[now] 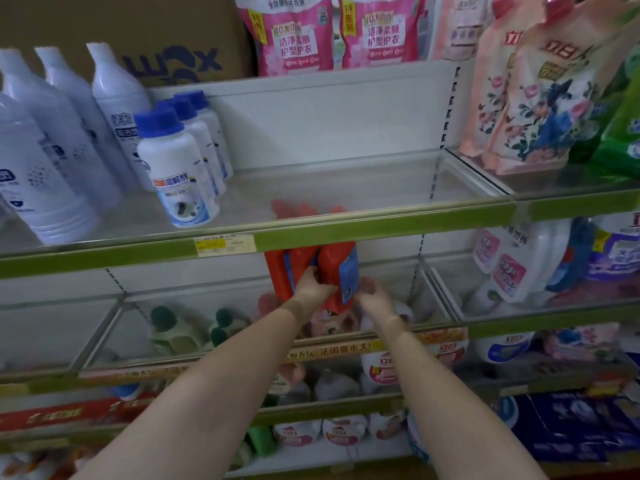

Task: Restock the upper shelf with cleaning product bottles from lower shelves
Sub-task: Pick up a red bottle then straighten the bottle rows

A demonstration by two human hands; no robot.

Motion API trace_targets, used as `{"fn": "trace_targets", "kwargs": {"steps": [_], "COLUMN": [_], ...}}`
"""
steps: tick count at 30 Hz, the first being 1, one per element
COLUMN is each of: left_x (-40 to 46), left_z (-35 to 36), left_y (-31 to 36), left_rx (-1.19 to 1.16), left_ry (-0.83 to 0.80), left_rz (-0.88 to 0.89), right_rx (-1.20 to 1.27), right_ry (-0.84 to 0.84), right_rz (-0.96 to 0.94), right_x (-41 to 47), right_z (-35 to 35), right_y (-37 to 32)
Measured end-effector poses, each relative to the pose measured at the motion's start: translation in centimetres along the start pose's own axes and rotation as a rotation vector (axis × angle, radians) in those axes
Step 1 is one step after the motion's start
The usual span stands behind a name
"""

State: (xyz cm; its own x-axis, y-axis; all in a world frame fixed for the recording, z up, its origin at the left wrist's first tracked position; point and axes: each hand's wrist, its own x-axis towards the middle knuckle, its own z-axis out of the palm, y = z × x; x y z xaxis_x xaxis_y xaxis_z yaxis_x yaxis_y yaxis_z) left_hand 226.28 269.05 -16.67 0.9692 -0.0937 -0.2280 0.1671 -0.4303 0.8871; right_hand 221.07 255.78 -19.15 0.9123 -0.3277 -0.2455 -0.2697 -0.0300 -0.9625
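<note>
The upper shelf [346, 188] holds stock only at its ends. From 9 to 10 o'clock of the view stand tall white bottles [52, 161], and just right of them a row of blue-capped white bottles [180, 168]. The middle of the shelf floor, near 12 o'clock of the hands, is bare glass up to the divider at about 2 o'clock.

Step in hand: lifting — two red bottles [311, 268] are raised together in front of the green shelf edge [311, 233], their tops already above it and seen through the glass front. They are not yet set down.

The left hand [313, 284] grips the left-hand red bottle, fingers curled round its side where the two bodies meet. The right hand [372, 289] sits at 3 o'clock of the pair, just below the blue label [349, 275]. Its fingers look loosely curled, and whether they bear on the right-hand bottle cannot be told.

At 3 o'clock of the view, beyond the divider, stand floral refill pouches [526, 109].

Next move, as judged: raise the pair until the bases clear the green edge, carry them toward 12 o'clock over the bare floor, and stand them upright — clear of the blue-capped row at 10 o'clock.
</note>
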Motion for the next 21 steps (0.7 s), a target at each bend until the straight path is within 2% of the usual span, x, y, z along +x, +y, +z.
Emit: {"fn": "trace_targets", "kwargs": {"steps": [4,8,11,21], "left_x": [1.0,1.6,2.1,1.2], "left_z": [1.0,2.5,3.1,2.0], "left_y": [0.4,1.3,1.3,-0.5], "left_rx": [0.05,0.073,0.118,0.154], "left_ry": [0.1,0.07,0.107,0.114], "left_rz": [-0.003,-0.03,-0.043,0.078], "right_rx": [0.044,0.046,0.073,0.069], "right_ry": [-0.041,-0.038,-0.021,-0.069], "right_rz": [0.023,0.042,0.069,0.042], "right_x": [0.7,1.2,1.2,1.4], "right_z": [-0.2,-0.8,-1.5,-0.8], "right_y": [1.0,1.6,1.3,2.0]}}
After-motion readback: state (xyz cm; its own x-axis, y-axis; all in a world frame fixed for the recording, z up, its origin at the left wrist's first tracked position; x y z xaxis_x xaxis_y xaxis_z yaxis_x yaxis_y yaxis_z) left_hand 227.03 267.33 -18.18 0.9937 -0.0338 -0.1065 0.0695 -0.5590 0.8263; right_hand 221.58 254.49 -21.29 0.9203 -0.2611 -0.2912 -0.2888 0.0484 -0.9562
